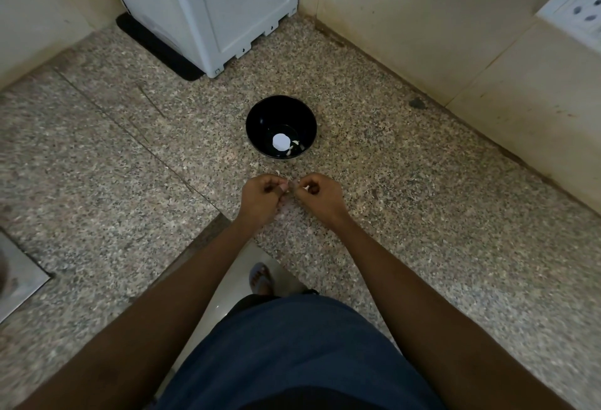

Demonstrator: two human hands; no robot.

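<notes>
Our left hand (260,196) and right hand (320,195) meet fingertip to fingertip just above the table (422,214), a speckled grey-brown granite slab. Both are curled and pinch a small whitish clove (305,187) between them. It shows mostly in the right fingers and looks like garlic being peeled, though it is too small for us to be sure.

Just beyond the hands stands a round glossy black bowl (260,117). It holds a couple of pale peeled pieces (294,146) beside a round white patch, either another piece or glare. We judge the work to be barely begun: few pieces are in the bowl, one is in hand, and we see no further stock waiting.

Farther back a white plastic appliance (211,3) sits on a black mat (156,48) in the corner, and a white wall socket (579,13) is at the right.
</notes>
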